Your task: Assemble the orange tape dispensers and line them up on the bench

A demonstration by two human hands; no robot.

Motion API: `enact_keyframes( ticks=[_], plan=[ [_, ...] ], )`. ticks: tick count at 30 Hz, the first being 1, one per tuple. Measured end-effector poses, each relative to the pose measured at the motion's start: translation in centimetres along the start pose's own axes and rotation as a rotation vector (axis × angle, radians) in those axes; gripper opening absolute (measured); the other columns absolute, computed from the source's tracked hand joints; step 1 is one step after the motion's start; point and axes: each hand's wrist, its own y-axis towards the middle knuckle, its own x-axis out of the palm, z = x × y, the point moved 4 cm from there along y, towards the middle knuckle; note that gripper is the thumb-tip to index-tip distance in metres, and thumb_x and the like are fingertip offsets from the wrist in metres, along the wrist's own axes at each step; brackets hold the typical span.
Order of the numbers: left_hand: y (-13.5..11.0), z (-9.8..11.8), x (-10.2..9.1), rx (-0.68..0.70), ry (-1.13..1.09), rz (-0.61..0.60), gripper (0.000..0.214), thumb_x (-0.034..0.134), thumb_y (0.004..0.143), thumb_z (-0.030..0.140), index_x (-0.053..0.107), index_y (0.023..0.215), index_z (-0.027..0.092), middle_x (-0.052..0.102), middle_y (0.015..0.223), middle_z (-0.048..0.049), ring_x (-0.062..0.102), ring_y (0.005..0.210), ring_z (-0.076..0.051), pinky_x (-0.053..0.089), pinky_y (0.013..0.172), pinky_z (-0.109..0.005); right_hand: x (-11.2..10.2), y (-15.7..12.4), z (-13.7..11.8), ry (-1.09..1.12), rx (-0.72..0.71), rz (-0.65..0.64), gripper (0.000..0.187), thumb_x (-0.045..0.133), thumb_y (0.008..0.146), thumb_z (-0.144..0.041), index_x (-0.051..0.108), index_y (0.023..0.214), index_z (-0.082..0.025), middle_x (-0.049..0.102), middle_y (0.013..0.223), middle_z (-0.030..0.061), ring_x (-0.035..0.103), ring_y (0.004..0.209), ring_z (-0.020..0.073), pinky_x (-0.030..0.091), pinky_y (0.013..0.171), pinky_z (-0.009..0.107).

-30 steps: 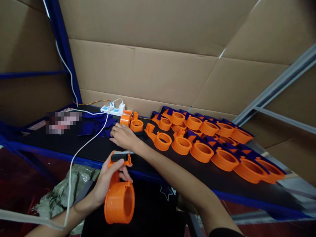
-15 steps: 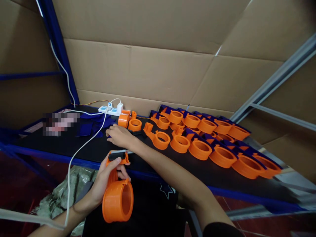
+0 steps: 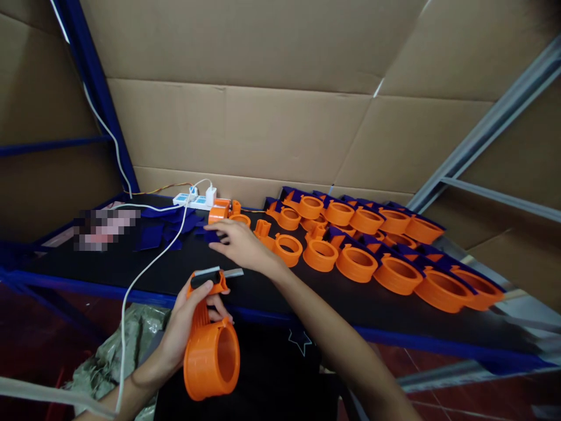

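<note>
An orange tape dispenser is in my left hand, whose thumb and fingers wrap round its neck below a black roller. A serrated strip runs along the head, and a flat metal strip sticks out to the right. Over the table, my right hand is open, its fingers apart and pointing left. Nothing shows in its grip. Its fingertips are in front of dark blue flat pieces, close to an orange ring-shaped part that the hand partly hides.
Several orange dispensers, many with dark blue covers, stand in rows on the black tabletop. A white power strip lies at the back, its white cable hanging across the front. Cardboard walls the back; blue and grey posts frame the sides.
My right hand has moved right and slightly up, and its fingers have spread. My left hand keeps hold of the tape dispenser almost in place. The view has shifted slightly.
</note>
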Motion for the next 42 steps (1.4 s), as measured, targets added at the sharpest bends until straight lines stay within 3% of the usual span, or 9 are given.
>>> enact_keyframes(
  ticks=[2,5,10,16,21,31,35,38,42],
  plan=[
    [0.1,-0.2,0.1,-0.035,0.003,-0.006,0.034,0.068,0.086,0.044,0.061,0.105,0.016,0.07,0.064,-0.0044,0.072,0.059,-0.022,0.056,0.057,-0.03,-1.9,-2.6,0.1,0.326,0.119,0.065,0.035,0.069,0.089,-0.019,0.067,0.123,-0.019,0.069,0.122,0.0104,0.069,0.108,0.0204,0.059,0.092,0.036],
    [0.2,-0.6,0.3,-0.067,0.008,-0.024,0.035,0.068,0.087,0.043,0.058,0.108,0.017,0.07,0.061,-0.0042,0.072,0.057,-0.023,0.056,0.055,-0.029,-2.9,-6.8,-0.4,0.691,0.223,0.041,0.039,0.071,0.087,-0.02,0.065,0.126,-0.02,0.071,0.121,0.0099,0.069,0.112,0.0213,0.059,0.094,0.038],
    [0.1,-1.2,0.5,-0.09,0.033,-0.039,0.037,0.066,0.088,0.042,0.052,0.113,0.019,0.071,0.06,-0.0039,0.071,0.052,-0.023,0.054,0.051,-0.027,-2.0,-11.2,-1.4,0.863,0.321,0.026,0.039,0.076,0.083,-0.021,0.067,0.12,-0.019,0.072,0.12,0.0086,0.071,0.106,0.0185,0.057,0.094,0.034],
    [0.1,-1.4,0.8,-0.086,0.057,-0.043,0.038,0.068,0.087,0.04,0.049,0.114,0.02,0.07,0.058,-0.0012,0.07,0.051,-0.021,0.053,0.05,-0.026,-1.3,-12.2,-2.2,0.597,0.343,0.081,0.04,0.071,0.089,-0.029,0.064,0.127,-0.021,0.073,0.112,0.006,0.069,0.096,0.0159,0.054,0.085,0.028],
    [0.0,-1.2,0.7,-0.069,0.063,-0.028,0.041,0.068,0.087,0.04,0.048,0.116,0.02,0.073,0.065,-0.0038,0.07,0.049,-0.021,0.054,0.049,-0.026,-1.3,-12.1,-2.7,0.321,0.377,0.111,0.039,0.06,0.096,-0.034,0.058,0.134,-0.023,0.073,0.088,-0.0001,0.059,0.065,0.0095,0.046,0.063,0.021],
    [0.1,-1.5,0.7,-0.09,0.004,0.0,0.043,0.072,0.084,0.035,0.053,0.12,0.018,0.075,0.071,-0.0041,0.073,0.054,-0.021,0.058,0.049,-0.027,-0.3,-12.2,-4.4,-0.085,0.306,0.035,0.038,0.05,0.102,-0.037,0.054,0.138,-0.026,0.073,0.11,0.0073,0.069,0.098,0.0201,0.051,0.087,0.032],
    [-0.1,-1.4,0.9,-0.084,-0.037,0.002,0.039,0.072,0.084,0.029,0.055,0.118,0.019,0.077,0.079,-0.0044,0.074,0.058,-0.019,0.06,0.052,-0.026,0.2,-12.3,-5.0,-0.282,0.238,-0.033,0.044,0.041,0.105,-0.033,0.045,0.148,-0.023,0.073,0.115,0.0103,0.07,0.092,0.0209,0.051,0.08,0.032],
    [-0.1,-1.4,0.9,-0.081,-0.083,0.033,0.037,0.072,0.085,0.026,0.054,0.117,0.021,0.078,0.086,-0.0048,0.072,0.054,-0.016,0.061,0.055,-0.027,0.7,-12.2,-5.4,-0.406,0.235,-0.064,0.046,0.036,0.107,-0.031,0.043,0.15,-0.018,0.075,0.105,0.012,0.07,0.084,0.0212,0.05,0.075,0.031],
    [0.0,-1.4,1.0,-0.088,-0.11,0.069,0.036,0.072,0.085,0.025,0.055,0.116,0.022,0.079,0.099,-0.0084,0.076,0.06,-0.019,0.063,0.061,-0.031,0.7,-12.2,-5.3,-0.443,0.242,-0.104,0.049,0.031,0.107,-0.027,0.038,0.153,-0.012,0.074,0.103,0.0152,0.069,0.088,0.0221,0.05,0.078,0.032]
  ],
)
